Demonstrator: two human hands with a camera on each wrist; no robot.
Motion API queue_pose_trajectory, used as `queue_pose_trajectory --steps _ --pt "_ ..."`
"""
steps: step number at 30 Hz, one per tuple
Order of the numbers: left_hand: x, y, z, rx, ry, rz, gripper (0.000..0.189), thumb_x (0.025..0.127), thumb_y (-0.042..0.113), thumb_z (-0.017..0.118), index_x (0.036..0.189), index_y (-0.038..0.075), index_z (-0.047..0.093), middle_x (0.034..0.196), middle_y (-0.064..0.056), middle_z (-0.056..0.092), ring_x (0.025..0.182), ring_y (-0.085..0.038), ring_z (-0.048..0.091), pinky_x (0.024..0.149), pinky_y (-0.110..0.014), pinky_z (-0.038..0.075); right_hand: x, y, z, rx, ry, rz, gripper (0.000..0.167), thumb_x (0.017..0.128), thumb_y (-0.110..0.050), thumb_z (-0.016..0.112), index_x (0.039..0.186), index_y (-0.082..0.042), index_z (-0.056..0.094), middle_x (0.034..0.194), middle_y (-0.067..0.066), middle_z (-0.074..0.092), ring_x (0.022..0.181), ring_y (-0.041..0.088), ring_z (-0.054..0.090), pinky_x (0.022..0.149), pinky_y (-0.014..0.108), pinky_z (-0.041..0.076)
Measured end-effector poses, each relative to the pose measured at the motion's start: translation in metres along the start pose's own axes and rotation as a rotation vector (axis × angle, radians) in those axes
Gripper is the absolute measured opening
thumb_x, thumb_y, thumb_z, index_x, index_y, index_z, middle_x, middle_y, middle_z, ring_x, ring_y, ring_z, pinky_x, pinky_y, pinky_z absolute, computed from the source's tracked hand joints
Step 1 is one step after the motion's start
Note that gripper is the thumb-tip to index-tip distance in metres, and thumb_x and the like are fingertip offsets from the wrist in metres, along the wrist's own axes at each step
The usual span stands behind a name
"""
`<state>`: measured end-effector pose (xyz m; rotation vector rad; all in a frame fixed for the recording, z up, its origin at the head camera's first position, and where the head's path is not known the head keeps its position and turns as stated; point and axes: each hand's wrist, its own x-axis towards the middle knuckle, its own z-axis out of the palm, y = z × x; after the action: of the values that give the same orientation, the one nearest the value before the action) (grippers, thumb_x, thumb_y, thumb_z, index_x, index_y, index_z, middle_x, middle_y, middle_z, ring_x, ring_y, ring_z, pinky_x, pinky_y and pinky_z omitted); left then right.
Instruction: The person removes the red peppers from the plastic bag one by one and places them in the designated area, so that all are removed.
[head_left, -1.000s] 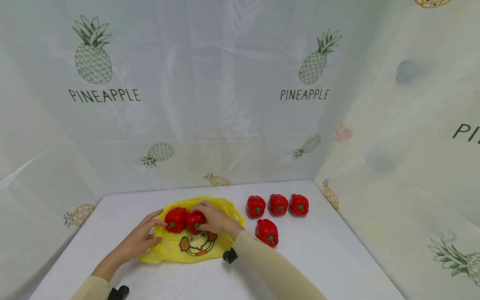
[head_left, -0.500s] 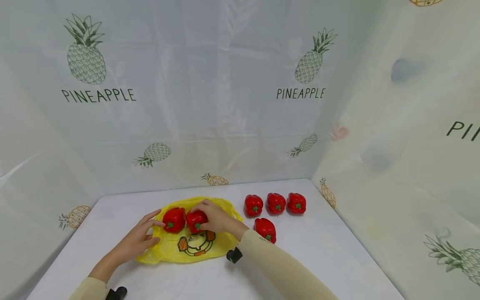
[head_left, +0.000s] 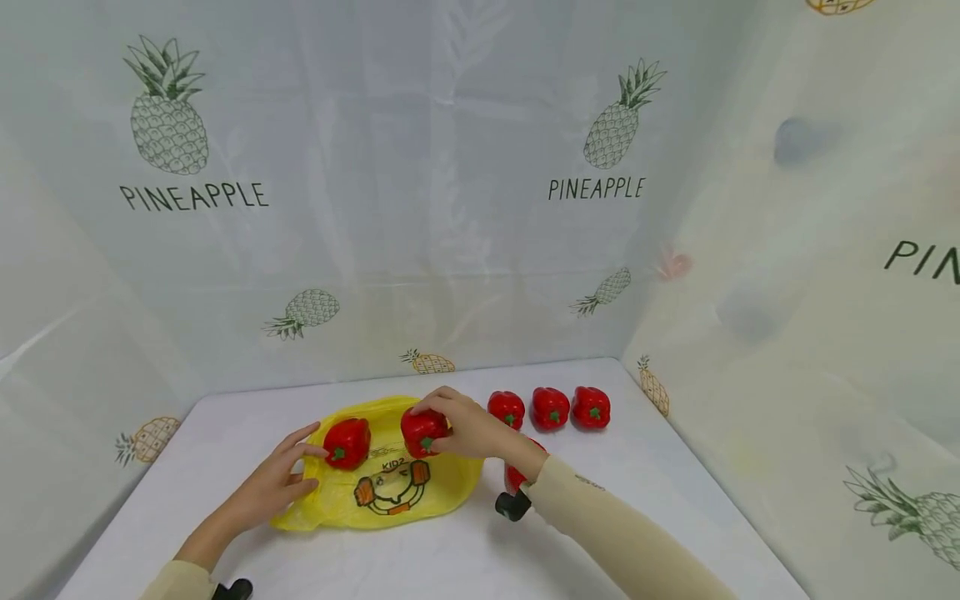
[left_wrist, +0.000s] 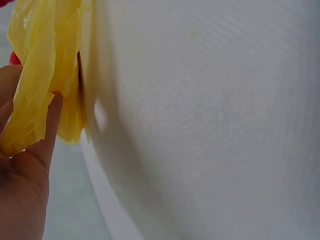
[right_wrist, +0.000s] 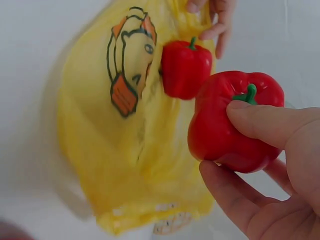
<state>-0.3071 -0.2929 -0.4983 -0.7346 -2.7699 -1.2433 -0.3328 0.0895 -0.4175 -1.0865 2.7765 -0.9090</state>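
Observation:
My right hand [head_left: 468, 423] grips a red bell pepper [right_wrist: 235, 120] with a green stem, thumb beside the stem and fingers underneath. It is over the right part of a yellow plastic bag [head_left: 330, 504] printed with a cartoon face. Another red bell pepper [head_left: 347, 443] sits at the bag's left part. Beside that pepper, my left hand [head_left: 266, 483] has its fingers spread at the bag's left edge, one fingertip right at the pepper. Crinkled yellow plastic lies between its thumb and fingers in the left wrist view.
Three red bell peppers [head_left: 550, 408] stand in a row at the back right of the white table [head_left: 645, 500]. One more red pepper [head_left: 515, 479] is in front of them, partly hidden by my right forearm. A pineapple-print curtain [head_left: 420, 167] hangs behind and at the sides.
My right hand has moved right with its bell pepper, away from the pepper at the left. More of the bag's print shows. The left hand has hardly moved.

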Motion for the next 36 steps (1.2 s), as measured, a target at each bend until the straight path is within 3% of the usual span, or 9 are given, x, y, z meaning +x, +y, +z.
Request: queue_pose_trajectory --steps 8,19,27,36 --pt "0.000 0.001 -0.001 0.002 -0.001 -0.006 0.036 0.095 -0.001 0.076 0.128 0.010 0.066 0.172 -0.024 0.022 0.150 -0.058 0.029 0.098 -0.049 0.061 -0.041 0.016 -0.035 0.032 0.020 0.021 0.057 0.093 -0.011 0.083 0.143 -0.025 0.061 0.149 0.002 0.053 0.130 0.022 0.057 0.095 0.029 0.062" --pt "-0.001 0.002 0.000 0.004 -0.005 -0.008 0.036 0.095 0.000 0.076 0.128 0.011 0.066 0.171 -0.024 0.023 0.149 -0.058 0.030 0.098 -0.049 0.061 -0.093 0.050 -0.075 -0.012 0.120 0.053 0.059 0.091 -0.008 0.085 0.143 -0.021 0.060 0.148 0.004 0.055 0.130 0.026 0.059 0.091 0.036 0.065" --pt "0.001 -0.001 -0.001 0.009 -0.004 -0.014 0.037 0.095 -0.001 0.076 0.128 0.012 0.066 0.172 -0.023 0.023 0.151 -0.057 0.030 0.098 -0.051 0.060 -0.130 0.078 -0.092 -0.016 0.183 0.005 0.059 0.089 0.003 0.082 0.142 -0.014 0.061 0.144 0.010 0.057 0.127 0.034 0.061 0.086 0.030 0.065" --pt "0.001 -0.001 -0.001 0.007 -0.004 -0.012 0.037 0.095 0.000 0.077 0.127 0.013 0.066 0.172 -0.022 0.023 0.150 -0.057 0.031 0.099 -0.050 0.060 -0.165 0.105 -0.097 -0.001 0.181 0.020 0.062 0.087 0.006 0.083 0.142 -0.011 0.060 0.141 0.015 0.056 0.128 0.042 0.059 0.086 0.036 0.066"
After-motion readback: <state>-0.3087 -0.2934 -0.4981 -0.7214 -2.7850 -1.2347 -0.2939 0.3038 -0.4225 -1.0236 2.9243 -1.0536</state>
